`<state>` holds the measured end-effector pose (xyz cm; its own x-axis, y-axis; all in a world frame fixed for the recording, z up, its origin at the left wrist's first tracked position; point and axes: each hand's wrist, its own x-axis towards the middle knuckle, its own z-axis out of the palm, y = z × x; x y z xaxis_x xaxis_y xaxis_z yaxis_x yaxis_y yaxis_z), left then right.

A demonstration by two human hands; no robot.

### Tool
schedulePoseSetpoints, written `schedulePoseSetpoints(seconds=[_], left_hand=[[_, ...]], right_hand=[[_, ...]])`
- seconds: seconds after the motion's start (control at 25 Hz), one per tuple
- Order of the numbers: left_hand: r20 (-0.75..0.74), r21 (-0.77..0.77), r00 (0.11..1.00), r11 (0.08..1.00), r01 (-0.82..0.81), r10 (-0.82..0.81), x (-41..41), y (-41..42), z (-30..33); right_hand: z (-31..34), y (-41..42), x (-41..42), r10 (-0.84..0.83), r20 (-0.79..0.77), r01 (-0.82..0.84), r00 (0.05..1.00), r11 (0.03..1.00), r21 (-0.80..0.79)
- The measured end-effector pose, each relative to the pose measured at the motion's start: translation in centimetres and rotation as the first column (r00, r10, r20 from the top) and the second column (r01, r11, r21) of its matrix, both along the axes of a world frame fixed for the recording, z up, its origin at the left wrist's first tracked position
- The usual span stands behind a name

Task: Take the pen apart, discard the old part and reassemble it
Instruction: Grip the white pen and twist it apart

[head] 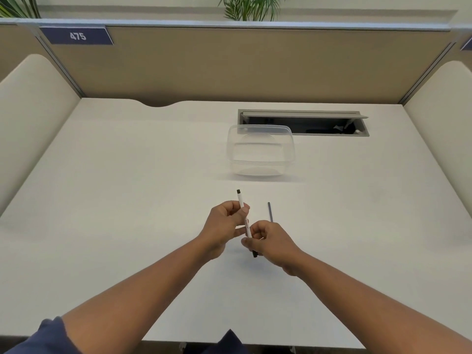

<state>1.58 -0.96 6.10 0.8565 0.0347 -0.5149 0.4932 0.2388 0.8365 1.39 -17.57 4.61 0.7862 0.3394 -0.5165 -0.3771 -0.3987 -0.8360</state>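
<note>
A white pen point(240, 200) with a black cap at its far end is held above the desk, pointing away from me. My left hand point(224, 226) grips its upper barrel between thumb and fingers. My right hand point(268, 244) pinches the lower end, where a black tip point(254, 254) sticks out below the fingers. A thin dark refill rod point(269, 212) lies on the desk just right of the pen, its near end hidden behind my right hand.
A clear plastic container point(260, 152) stands open on the white desk point(127, 200) beyond the hands. Behind it a cable hatch point(306, 123) is open in the desk top. Tan partition walls enclose the desk on three sides.
</note>
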Motion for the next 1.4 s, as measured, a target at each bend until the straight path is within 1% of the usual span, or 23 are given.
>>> schedulePoseSetpoints(seconds=[0.08,0.2,0.32,0.52,0.64,0.72,0.8,0.88,0.96,1.08,1.28,1.4], left_hand=[[0.019,0.027,0.999,0.999,0.034,-0.035,-0.1,0.2,0.3],[0.068,0.135,0.994,0.988,0.072,-0.081,0.0,0.7,1.0],[0.132,0.207,0.987,0.976,0.066,-0.095,0.1,1.4,1.4],[0.165,0.241,0.980,0.968,0.065,-0.107,-0.3,2.0,1.4],[0.165,0.254,0.975,0.961,0.107,-0.152,-0.6,2.3,1.4],[0.169,0.291,0.965,0.946,0.144,-0.199,-0.7,2.5,1.5],[0.168,0.361,0.951,0.914,0.185,-0.259,-0.8,2.8,1.7],[0.151,0.451,0.928,0.859,0.241,-0.340,-0.8,3.1,1.8],[0.107,0.524,0.906,0.798,0.298,-0.409,-0.8,3.3,2.0],[0.048,0.594,0.877,0.720,0.359,-0.478,-1.0,3.4,2.2],[0.006,0.723,0.828,0.575,0.384,-0.560,-1.3,2.9,2.6],[0.001,0.758,0.808,0.528,0.384,-0.589,-1.3,2.9,2.7]], right_hand=[[0.3,-0.1,0.2,-0.007,0.028,0.007,1.000,1.000,0.016],[0.7,-0.2,0.2,0.019,0.082,-0.020,0.996,1.000,0.015],[1.0,-0.2,0.3,0.045,0.135,-0.037,0.990,0.997,-0.062],[1.1,-0.8,0.6,0.128,0.225,-0.080,0.966,0.974,-0.212],[1.6,-1.1,0.6,0.175,0.265,-0.115,0.948,0.967,-0.229],[1.9,-1.2,0.8,0.206,0.299,-0.138,0.932,0.963,-0.233],[2.1,-1.4,1.2,0.239,0.337,-0.155,0.911,0.953,-0.259],[2.3,-1.7,1.6,0.283,0.365,-0.166,0.887,0.932,-0.321],[2.6,-1.9,1.9,0.329,0.381,-0.173,0.864,0.905,-0.389],[3.3,-2.1,2.0,0.394,0.423,-0.167,0.816,0.861,-0.480],[3.9,-2.0,1.6,0.436,0.486,-0.123,0.757,0.826,-0.550],[4.1,-1.8,1.5,0.475,0.495,-0.114,0.728,0.795,-0.596]])
